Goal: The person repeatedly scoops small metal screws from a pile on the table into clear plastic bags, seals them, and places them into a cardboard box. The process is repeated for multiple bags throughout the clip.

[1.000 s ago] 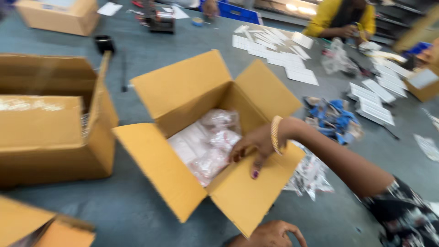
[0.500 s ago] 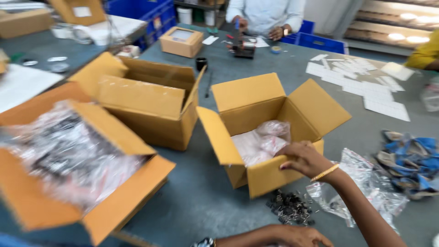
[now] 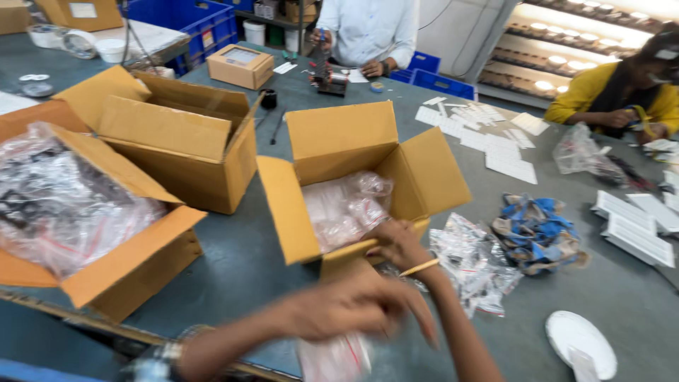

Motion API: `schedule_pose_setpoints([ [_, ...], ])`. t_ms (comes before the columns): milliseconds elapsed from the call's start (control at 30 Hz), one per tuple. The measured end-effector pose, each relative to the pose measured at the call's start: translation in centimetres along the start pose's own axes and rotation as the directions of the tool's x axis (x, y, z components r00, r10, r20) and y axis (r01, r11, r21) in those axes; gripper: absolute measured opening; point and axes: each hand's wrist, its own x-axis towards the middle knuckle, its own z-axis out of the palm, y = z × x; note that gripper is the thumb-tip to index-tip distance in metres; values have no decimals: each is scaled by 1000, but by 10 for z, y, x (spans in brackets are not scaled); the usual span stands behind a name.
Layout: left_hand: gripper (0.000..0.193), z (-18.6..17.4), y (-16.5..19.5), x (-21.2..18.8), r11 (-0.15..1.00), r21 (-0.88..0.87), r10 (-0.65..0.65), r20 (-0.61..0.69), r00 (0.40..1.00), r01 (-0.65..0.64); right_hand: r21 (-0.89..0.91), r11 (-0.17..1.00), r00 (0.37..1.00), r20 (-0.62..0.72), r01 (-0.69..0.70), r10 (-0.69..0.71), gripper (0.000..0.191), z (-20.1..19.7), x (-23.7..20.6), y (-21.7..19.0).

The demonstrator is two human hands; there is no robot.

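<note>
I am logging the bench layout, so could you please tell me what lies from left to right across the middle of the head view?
Open box of bagged parts → closed-flap box → open middle box with the right hand on its front edge → clear bags → blue straps → white panels.
</note>
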Motion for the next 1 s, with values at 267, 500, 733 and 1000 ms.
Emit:
schedule_pose_setpoints([
  [267,17,-95,12,98,734,678,287,-366,885,42,55,997,994,-93,-49,54,32,7,-42,-33],
  [500,30,-147,-94,139,-335,937,-536,-276,798,100,101,991,990,-107,-84,95,35,16,-38,-39],
  [733,78,-119,-131,136,-103,937,-471,251,846,-335,62,985,985,-44,-163,165,34,14,-30,-32],
  [1000,28,-139,-122,138,-307,882,-728,24,686,-356,51,996,993,-83,-78,82,35,11,-23,-30],
])
